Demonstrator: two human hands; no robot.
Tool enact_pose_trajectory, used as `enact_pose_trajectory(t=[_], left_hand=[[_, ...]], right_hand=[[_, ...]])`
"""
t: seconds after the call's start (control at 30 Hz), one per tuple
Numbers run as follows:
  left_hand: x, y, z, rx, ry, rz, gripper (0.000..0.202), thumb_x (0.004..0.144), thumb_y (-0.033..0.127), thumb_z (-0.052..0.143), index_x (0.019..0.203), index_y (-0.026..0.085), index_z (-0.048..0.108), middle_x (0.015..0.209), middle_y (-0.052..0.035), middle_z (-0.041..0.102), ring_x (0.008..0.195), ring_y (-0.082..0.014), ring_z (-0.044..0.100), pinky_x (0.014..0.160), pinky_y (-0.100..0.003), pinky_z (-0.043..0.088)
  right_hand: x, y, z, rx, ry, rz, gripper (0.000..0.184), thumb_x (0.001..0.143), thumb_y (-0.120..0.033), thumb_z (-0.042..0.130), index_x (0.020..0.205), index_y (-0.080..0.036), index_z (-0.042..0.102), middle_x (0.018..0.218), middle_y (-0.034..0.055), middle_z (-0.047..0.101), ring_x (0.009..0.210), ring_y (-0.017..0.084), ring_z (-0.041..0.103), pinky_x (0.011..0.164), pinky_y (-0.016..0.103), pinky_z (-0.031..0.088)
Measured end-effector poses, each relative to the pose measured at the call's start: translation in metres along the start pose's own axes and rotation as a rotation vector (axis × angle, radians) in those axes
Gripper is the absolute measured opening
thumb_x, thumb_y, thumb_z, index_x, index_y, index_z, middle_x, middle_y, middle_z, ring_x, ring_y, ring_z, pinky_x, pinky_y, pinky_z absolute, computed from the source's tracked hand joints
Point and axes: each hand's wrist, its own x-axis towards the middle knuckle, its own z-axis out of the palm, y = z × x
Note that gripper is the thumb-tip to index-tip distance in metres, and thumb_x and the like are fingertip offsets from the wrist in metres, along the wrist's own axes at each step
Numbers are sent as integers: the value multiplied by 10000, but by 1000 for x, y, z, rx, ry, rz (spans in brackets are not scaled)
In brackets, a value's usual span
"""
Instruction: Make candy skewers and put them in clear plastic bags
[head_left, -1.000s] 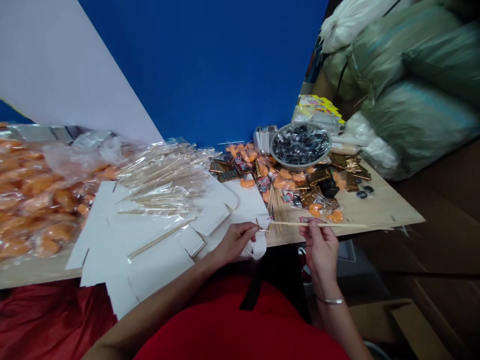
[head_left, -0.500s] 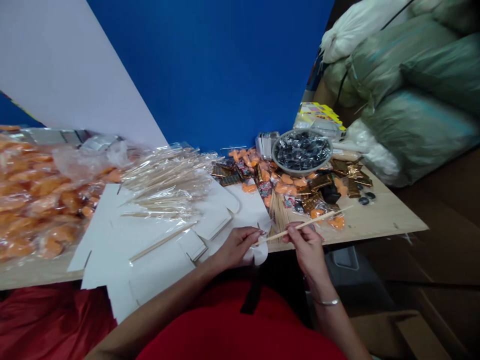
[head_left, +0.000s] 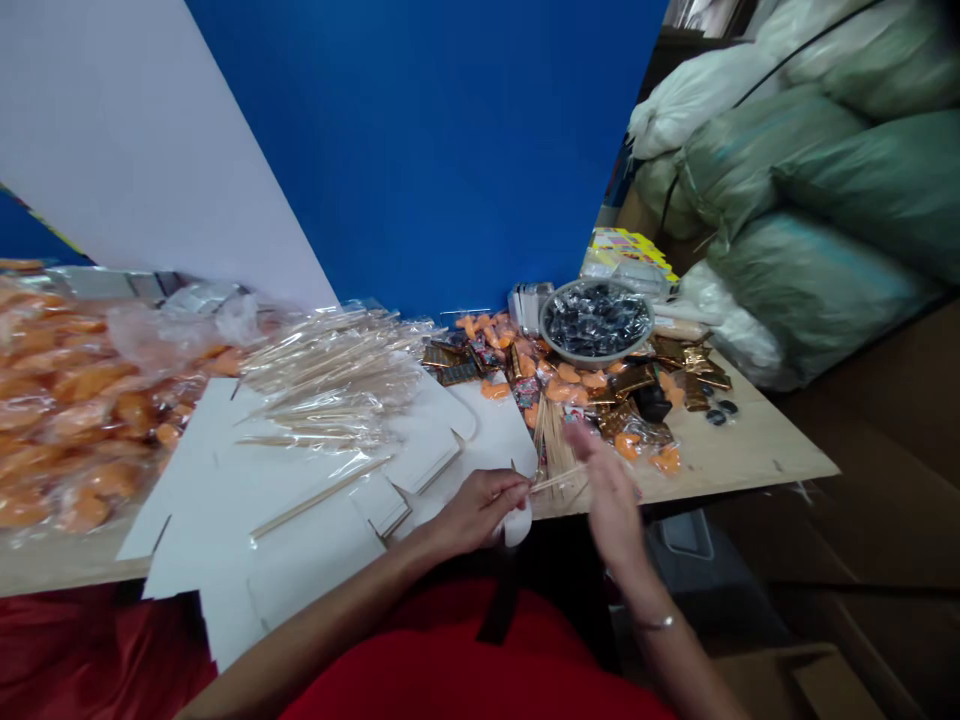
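Observation:
My left hand (head_left: 486, 508) is closed on the near end of a few thin wooden sticks (head_left: 556, 480), which point to the right. Close to their far end is my right hand (head_left: 613, 495), smeared by motion, so its grip cannot be made out. Behind the hands, a loose bundle of wooden sticks (head_left: 553, 440) lies on the table. White flat cardboard (head_left: 315, 545) spreads under and left of my left hand. On it rests one clear-wrapped stick packet (head_left: 319, 500), in front of a heap of similar wrapped sticks (head_left: 330, 370).
A grey bowl (head_left: 598, 355) of dark wrapped pieces stands at the back right, among orange pieces (head_left: 570, 375) and gold packets (head_left: 628, 382). Bagged orange pieces (head_left: 82, 400) pile up at left. A blue panel (head_left: 450, 150) rises behind; large sacks (head_left: 817, 280) fill the right.
My right hand has come off its pinch on the stick and is now blurred beside it. The sticks in my left hand reach less far right. The whole view has shifted slightly.

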Motion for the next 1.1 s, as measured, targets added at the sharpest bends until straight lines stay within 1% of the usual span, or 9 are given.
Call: enact_pose_trajectory(t=[0.1,0.2,0.37,0.47,0.53,0.7,0.83,0.97,1.1], left_hand=[[4,3,-2,-200,22,-11,385,912,439,458,734,126,593,682,11,506,673,-120,451,644,-228,337],[6,4,-3,-512,-7,-69,378,876,476,511,825,120,627,713,-22,576,661,-129,501,643,-236,365],[8,5,-2,-843,-15,-139,347,861,460,530,833,126,620,526,22,468,458,-82,365,461,-205,230],[8,2,-3,-897,-21,-166,352,857,466,523,808,128,609,511,45,379,433,-71,281,446,-213,179],[5,-1,-6,-935,-57,-152,442,833,562,504,849,130,602,553,44,370,439,-66,251,445,-214,170],[3,-5,-12,-815,4,-125,353,777,466,656,892,156,532,623,43,398,470,-50,239,449,-202,129],[6,-12,-5,-773,45,-171,313,891,482,494,826,177,460,626,40,425,464,-60,258,450,-212,148],[6,-20,-2,-727,36,-109,395,852,570,493,871,177,465,670,32,446,485,-64,267,456,-218,162],[2,-19,-8,-664,100,-76,429,708,440,729,906,196,437,707,51,440,529,-59,314,473,-202,181]], right_hand=[[-14,-2,5,-201,-331,17,520,941,-526,357,1393,-274,401,1483,37,344,1368,224,287,1143,439,204],[-13,2,3,-221,-176,-22,596,943,-571,276,1463,-285,235,1536,19,216,1402,223,195,1145,459,187],[5,13,8,20,-319,160,494,927,-524,400,1326,-237,456,1363,94,493,1237,241,472,1033,430,377],[10,19,6,61,-161,209,358,889,-476,505,1097,-199,596,1070,85,660,948,210,629,834,340,497],[6,25,-7,-93,-165,210,272,874,-426,540,965,-188,632,886,50,683,775,175,638,721,283,501],[-34,63,-42,-920,-657,497,189,840,-153,508,907,-171,683,888,86,701,750,187,664,690,274,488],[-72,91,-44,-1156,-546,612,334,814,-25,425,1073,-63,632,1110,263,617,886,283,666,717,362,487],[-70,81,-35,-951,-584,459,255,913,-179,406,1015,-167,640,948,90,691,835,182,663,703,247,478],[-24,69,-18,-979,-281,217,246,915,-282,412,919,-181,636,842,51,681,742,170,630,656,236,427]])
